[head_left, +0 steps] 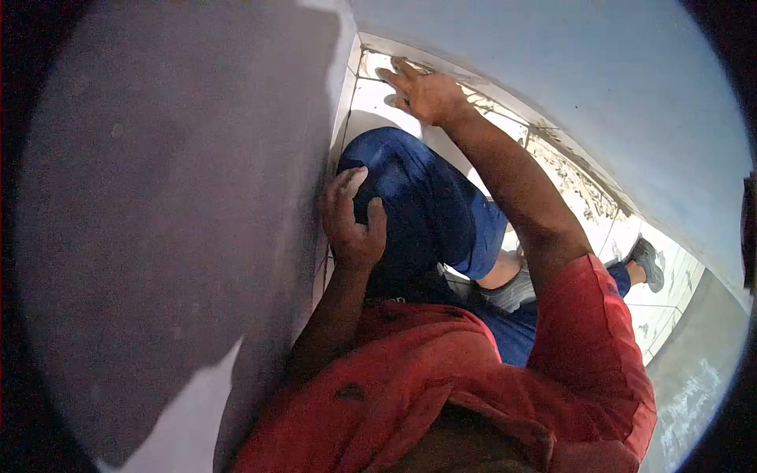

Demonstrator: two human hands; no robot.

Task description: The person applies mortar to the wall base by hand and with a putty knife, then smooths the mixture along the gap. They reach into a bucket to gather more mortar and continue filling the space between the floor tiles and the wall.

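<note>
My right hand (432,96) reaches down to the white floor tiles (377,98) where they meet the wall, close to the corner. Its fingers are spread, with the fingertips at a tile strip smeared with brownish mortar or dirt (378,63). My left hand (355,225) is beside my bent knee (394,165) in blue trousers. Its fingers are slightly curled, the thumb stands apart, and nothing shows in it.
A wall (173,197), mostly in shadow, rises close on my left. A pale wall (599,71) runs along the right. Mortar residue (579,181) lies along its foot. My grey shoes (648,264) rest on the tiles, near a grey surface (702,355) at lower right.
</note>
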